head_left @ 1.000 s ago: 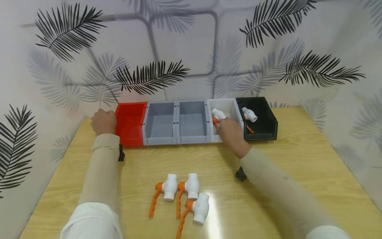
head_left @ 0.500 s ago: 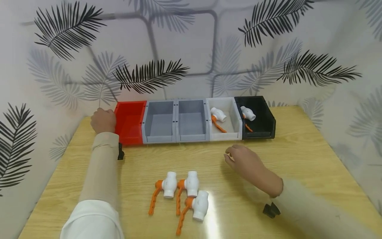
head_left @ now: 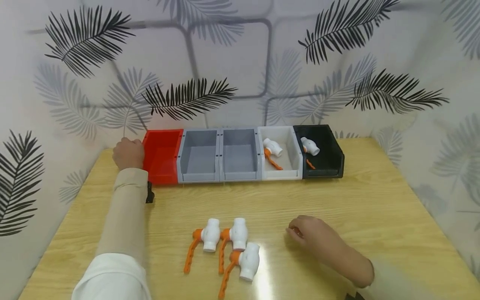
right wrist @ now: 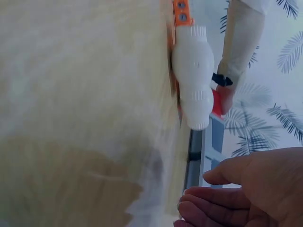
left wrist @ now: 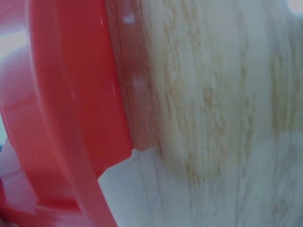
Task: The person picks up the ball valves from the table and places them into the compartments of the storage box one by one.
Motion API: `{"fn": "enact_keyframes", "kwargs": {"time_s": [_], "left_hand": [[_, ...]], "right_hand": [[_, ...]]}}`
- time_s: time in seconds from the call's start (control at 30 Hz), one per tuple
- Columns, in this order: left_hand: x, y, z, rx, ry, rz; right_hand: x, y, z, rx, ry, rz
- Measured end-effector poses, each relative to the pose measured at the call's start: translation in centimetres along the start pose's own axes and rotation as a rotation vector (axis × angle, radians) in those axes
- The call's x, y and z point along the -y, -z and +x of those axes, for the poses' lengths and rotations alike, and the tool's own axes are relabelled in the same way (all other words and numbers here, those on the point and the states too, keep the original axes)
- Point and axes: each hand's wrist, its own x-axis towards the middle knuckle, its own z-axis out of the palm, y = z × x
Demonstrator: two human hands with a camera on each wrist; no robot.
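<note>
My left hand (head_left: 128,153) is against the left side of the red bin (head_left: 162,171); its fingertips are hidden in the head view. Empty, my right hand (head_left: 326,246) hovers over the table's right half with fingers loosely bent, and in the right wrist view its thumb stands apart from the fingers. To its left lie three white ball valves with orange lever handles: a left valve (head_left: 211,235), a middle valve (head_left: 238,234) and a front valve (head_left: 249,262). Another ball valve (head_left: 273,147) is in the white bin (head_left: 292,173), and one more valve (head_left: 311,146) in the black bin (head_left: 330,172).
Two grey bins, a left one (head_left: 198,176) and a right one (head_left: 240,176), stand between the red and white bins. The row of bins stands along the back of the wooden table (head_left: 232,200), before a wall (head_left: 232,54) with leaf patterns.
My right hand has let go of the ball valve in the white bin and drawn back, toward me and to the right. The left hand has stayed by the red bin.
</note>
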Motion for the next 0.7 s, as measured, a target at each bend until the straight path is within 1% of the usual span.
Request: {"fn": "enact_keyframes", "kwargs": {"time_s": [0.13, 0.27, 0.37, 0.5, 0.7], "left_hand": [[-0.1, 0.3, -0.2, 0.018, 0.0, -0.006], [-0.2, 0.4, -0.2, 0.017, 0.001, -0.003], [-0.3, 0.4, -0.3, 0.011, 0.003, -0.002], [-0.2, 0.3, -0.4, 0.001, 0.002, -0.002], [-0.2, 0.4, -0.4, 0.003, -0.007, 0.009]], "right_hand": [[0.8, -0.9, -0.9, 0.012, 0.049, 0.05], [1.8, -1.6, -1.4, 0.002, 0.126, 0.091], [2.4, -1.9, -1.6, -0.028, 0.179, 0.089], [3.6, -2.1, -1.7, -0.058, 0.225, 0.073], [6.2, -1.9, -2.1, -0.096, 0.312, 0.094]]}}
